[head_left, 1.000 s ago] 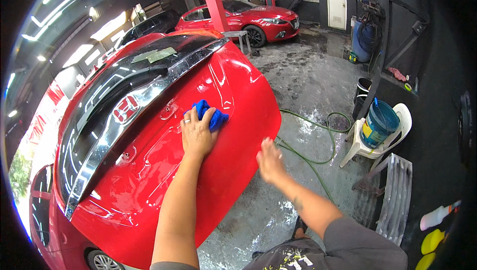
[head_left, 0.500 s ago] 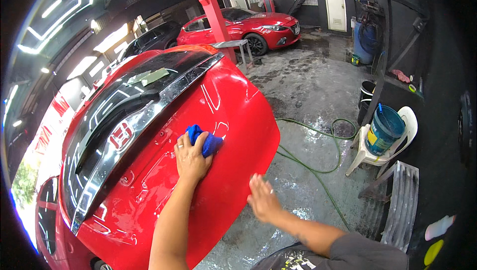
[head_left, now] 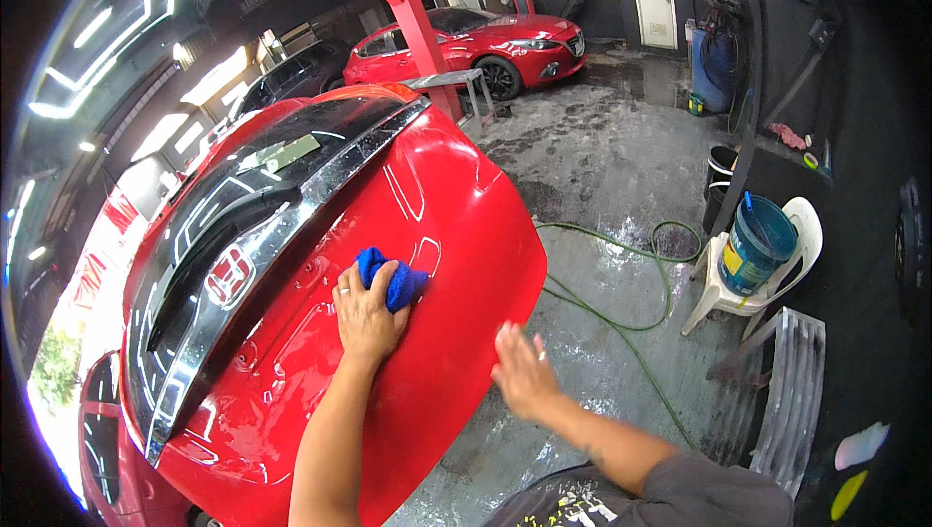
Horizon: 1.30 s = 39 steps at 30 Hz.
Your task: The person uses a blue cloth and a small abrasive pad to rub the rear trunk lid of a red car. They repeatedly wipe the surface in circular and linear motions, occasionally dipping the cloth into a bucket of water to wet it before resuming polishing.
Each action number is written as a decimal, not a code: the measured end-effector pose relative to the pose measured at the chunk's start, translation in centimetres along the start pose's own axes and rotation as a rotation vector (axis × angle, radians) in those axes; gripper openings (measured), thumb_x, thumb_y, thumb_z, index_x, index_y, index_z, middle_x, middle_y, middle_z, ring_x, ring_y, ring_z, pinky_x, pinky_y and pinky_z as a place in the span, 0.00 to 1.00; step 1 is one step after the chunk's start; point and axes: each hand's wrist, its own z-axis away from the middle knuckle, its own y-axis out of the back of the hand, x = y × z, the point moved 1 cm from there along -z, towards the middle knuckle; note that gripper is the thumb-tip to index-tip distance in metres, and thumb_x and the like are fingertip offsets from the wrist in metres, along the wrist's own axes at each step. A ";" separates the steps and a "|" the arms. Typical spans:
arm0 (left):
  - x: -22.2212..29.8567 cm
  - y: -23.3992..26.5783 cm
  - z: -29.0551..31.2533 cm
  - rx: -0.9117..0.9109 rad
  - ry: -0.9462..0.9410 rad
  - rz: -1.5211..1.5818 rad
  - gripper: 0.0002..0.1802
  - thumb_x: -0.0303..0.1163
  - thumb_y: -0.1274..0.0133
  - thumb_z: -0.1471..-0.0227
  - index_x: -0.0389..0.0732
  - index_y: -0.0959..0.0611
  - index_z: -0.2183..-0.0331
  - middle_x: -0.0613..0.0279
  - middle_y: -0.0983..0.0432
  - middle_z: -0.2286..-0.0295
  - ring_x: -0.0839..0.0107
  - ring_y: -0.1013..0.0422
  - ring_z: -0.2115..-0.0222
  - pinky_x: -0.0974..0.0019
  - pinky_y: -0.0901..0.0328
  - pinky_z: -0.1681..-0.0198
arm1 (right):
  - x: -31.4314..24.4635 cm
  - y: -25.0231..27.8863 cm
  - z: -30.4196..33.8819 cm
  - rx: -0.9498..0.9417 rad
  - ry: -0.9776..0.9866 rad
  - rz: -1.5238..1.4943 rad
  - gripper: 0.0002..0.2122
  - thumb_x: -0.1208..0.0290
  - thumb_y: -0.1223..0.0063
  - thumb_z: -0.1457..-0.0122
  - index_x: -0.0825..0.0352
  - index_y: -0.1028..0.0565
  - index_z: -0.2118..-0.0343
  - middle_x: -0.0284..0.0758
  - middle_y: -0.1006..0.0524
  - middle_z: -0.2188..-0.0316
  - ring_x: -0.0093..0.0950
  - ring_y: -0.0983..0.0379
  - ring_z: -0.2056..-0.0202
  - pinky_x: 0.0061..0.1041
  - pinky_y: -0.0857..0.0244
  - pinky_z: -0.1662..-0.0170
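Observation:
A blue cloth point(head_left: 406, 286) is bunched under the fingers of my left hand point(head_left: 369, 325), which presses it against the glossy red tailgate point(head_left: 442, 372) of a car. That hand wears a ring. Beside the tailgate's right edge is my right hand point(head_left: 524, 374), slightly blurred, with its fingers stretched out and nothing in them. Whether its fingertips touch the panel I cannot tell. A dark shiny trim strip point(head_left: 282, 236) with a badge point(head_left: 230, 276) crosses the tailgate below the rear window. On the glass lies a pale green flat piece point(head_left: 292, 152).
A green hose point(head_left: 636, 328) winds over the wet grey floor. At right, a white plastic chair point(head_left: 808, 241) bears a blue bucket point(head_left: 755, 250), with a metal bench point(head_left: 791, 396) nearer me. Behind stand a red post point(head_left: 416, 27) and another red car point(head_left: 532, 47).
My left hand and the cloth have shifted slightly left on the tailgate. My right hand has moved a little to the right and up. The view has tilted slightly.

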 end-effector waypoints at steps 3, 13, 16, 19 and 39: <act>0.8 -0.7 -0.7 0.010 -0.008 0.018 0.39 0.37 0.25 0.56 0.56 0.18 0.40 0.40 0.29 0.41 0.39 0.33 0.39 0.39 0.38 0.34 | 8.2 1.9 -8.3 0.215 -0.226 -0.207 0.34 0.53 0.65 0.19 0.75 0.47 0.22 0.51 0.51 0.18 0.46 0.57 0.18 0.58 0.59 0.19; -0.2 -0.3 0.0 0.017 -0.002 0.016 0.39 0.39 0.25 0.57 0.57 0.17 0.41 0.40 0.28 0.41 0.40 0.32 0.39 0.40 0.37 0.35 | 0.2 0.6 -1.8 0.032 -0.067 -0.074 0.34 0.54 0.65 0.19 0.72 0.50 0.20 0.50 0.56 0.17 0.46 0.63 0.17 0.62 0.63 0.20; 0.8 -0.6 -0.8 0.021 -0.007 0.029 0.39 0.40 0.25 0.56 0.57 0.17 0.41 0.40 0.27 0.42 0.40 0.32 0.40 0.40 0.37 0.36 | 8.5 2.9 -10.4 0.209 -0.298 -0.218 0.32 0.54 0.67 0.18 0.72 0.47 0.21 0.49 0.52 0.18 0.45 0.56 0.18 0.57 0.55 0.20; 0.3 0.1 -0.5 0.043 -0.020 0.007 0.39 0.39 0.25 0.57 0.57 0.17 0.41 0.41 0.27 0.43 0.40 0.31 0.40 0.41 0.36 0.37 | 6.0 2.4 -9.5 0.189 -0.281 -0.328 0.33 0.54 0.65 0.19 0.74 0.46 0.22 0.53 0.53 0.18 0.47 0.57 0.18 0.54 0.58 0.19; 0.2 0.6 -0.4 -0.039 0.036 0.026 0.42 0.38 0.24 0.58 0.59 0.18 0.39 0.40 0.28 0.42 0.40 0.33 0.39 0.40 0.37 0.35 | 3.1 0.6 -6.0 0.161 -0.152 -0.189 0.35 0.55 0.61 0.20 0.69 0.53 0.19 0.49 0.56 0.17 0.46 0.61 0.17 0.66 0.60 0.22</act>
